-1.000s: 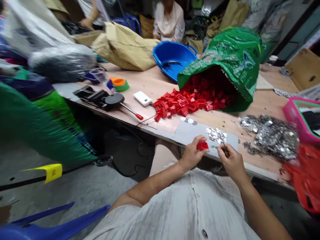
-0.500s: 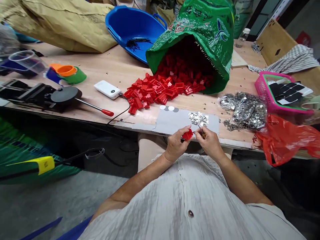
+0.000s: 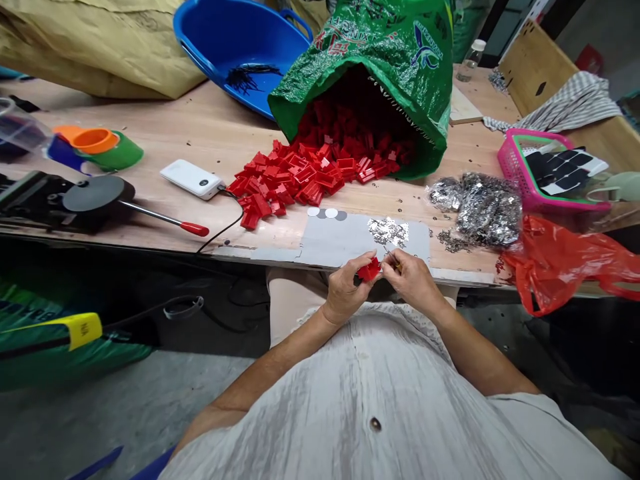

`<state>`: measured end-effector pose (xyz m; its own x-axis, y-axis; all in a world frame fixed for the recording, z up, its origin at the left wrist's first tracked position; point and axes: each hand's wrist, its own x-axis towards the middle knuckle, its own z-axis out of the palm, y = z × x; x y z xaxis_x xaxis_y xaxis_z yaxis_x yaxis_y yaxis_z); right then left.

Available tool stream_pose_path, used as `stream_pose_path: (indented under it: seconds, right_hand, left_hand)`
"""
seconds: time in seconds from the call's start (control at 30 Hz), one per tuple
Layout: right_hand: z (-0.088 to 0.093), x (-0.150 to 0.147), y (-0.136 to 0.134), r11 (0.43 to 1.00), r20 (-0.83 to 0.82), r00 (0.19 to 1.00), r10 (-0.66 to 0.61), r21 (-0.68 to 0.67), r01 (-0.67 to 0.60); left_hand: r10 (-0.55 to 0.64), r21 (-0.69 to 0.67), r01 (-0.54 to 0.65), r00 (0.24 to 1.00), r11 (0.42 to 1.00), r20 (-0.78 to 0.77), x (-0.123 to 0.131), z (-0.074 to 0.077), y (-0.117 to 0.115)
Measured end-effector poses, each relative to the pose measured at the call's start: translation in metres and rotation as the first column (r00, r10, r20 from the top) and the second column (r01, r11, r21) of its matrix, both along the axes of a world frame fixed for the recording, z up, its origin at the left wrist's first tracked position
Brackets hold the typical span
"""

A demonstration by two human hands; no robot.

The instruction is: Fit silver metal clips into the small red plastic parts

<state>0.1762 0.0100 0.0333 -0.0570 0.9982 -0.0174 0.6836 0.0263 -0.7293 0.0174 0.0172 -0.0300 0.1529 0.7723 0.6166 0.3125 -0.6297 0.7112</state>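
Between the fingers of my left hand (image 3: 347, 290) is a small red plastic piece (image 3: 369, 269), held over the table's front edge. My right hand (image 3: 411, 279) is closed on a thin pointed tool (image 3: 399, 266) with a yellowish part, its fingertips close against the red piece. Small shiny metal pieces (image 3: 389, 232) lie on a grey sheet (image 3: 320, 239) just beyond my hands. Behind them, many red pieces (image 3: 304, 175) spill from a green sack (image 3: 425, 90).
A blue basin (image 3: 200, 40) stands at the back. On the left are a lever tool (image 3: 95, 193) and a white power bank (image 3: 193, 179) with a cable. Bagged metal parts (image 3: 487, 210), a pink basket (image 3: 513, 167) and a red plastic bag (image 3: 545, 267) lie on the right.
The view has shifted, so the table things appear further left and slightly higher. My right hand appears slightly nearer the red piece, which stays in my left hand.
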Motion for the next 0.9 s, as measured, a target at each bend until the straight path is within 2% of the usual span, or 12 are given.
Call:
stream_pose_path:
  seconds: [0.43, 0.6, 0.73, 0.9]
  right_hand:
    - [0.003, 0.004, 0.001, 0.996, 0.008, 0.998, 0.055, -0.065, -0.054]
    - [-0.003, 0.013, 0.004, 0.991, -0.13, 0.987, 0.096, -0.082, -0.108]
    - [-0.014, 0.022, 0.009, 0.989, -0.276, 0.957, 0.089, -0.09, -0.118]
    - [-0.019, 0.024, 0.012, 0.98, -0.364, 0.926, 0.097, -0.126, -0.152]
  left_hand:
    - [-0.036, -0.01, 0.037, 0.999, 0.999, 0.03, 0.002, -0.002, -0.002]
    - [-0.03, -0.067, 0.033, 0.998, 0.997, 0.049, 0.002, -0.001, -0.003]
    - [-0.035, -0.043, 0.036, 0.999, 0.998, 0.036, 0.003, 0.0, -0.002]
    - [-0.057, -0.033, 0.059, 0.997, 0.998, 0.052, 0.004, 0.001, -0.002]
